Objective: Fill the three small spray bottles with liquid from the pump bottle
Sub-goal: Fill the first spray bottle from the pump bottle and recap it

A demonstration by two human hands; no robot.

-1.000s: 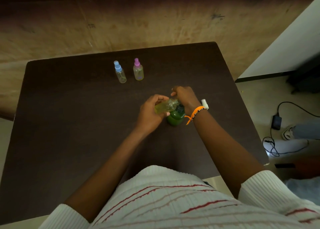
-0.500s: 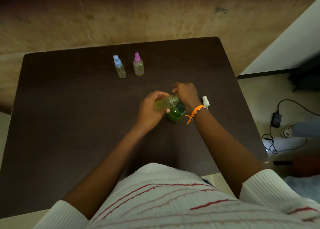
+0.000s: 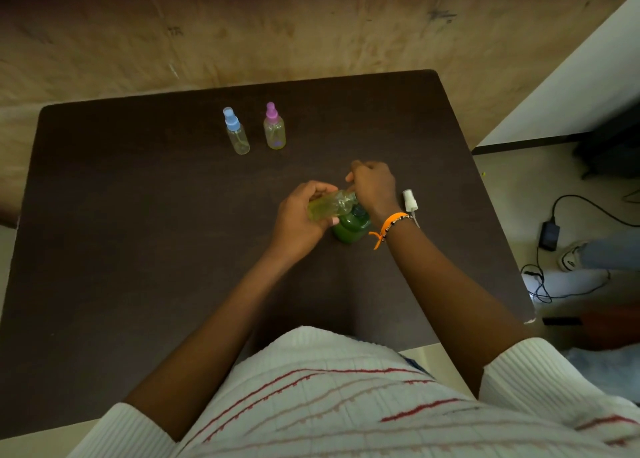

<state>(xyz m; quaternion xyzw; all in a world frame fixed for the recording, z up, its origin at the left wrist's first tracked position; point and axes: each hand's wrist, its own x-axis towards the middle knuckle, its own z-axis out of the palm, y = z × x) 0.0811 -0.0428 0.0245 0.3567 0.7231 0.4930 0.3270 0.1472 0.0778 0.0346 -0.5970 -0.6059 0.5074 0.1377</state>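
Left hand (image 3: 298, 220) fingers clamp the uncapped spray bottle (image 3: 329, 208) at the green pump bottle (image 3: 351, 227); right hand (image 3: 374, 186) fingers curl over its pump.

A dark brown tabletop (image 3: 138, 250) carries a blue-capped spray bottle (image 3: 236, 132), a pink-capped spray bottle (image 3: 274, 127), a green pump bottle (image 3: 351, 227) and a loose white sprayer cap (image 3: 410, 200)

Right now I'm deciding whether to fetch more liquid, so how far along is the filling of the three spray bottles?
Two look done: the blue-capped bottle and the pink-capped bottle stand capped, holding yellowish liquid. The third bottle is in hand: the left hand tilts it at the green pump bottle, the right hand on the pump. Left: finishing it and refitting the white sprayer cap lying on the table.
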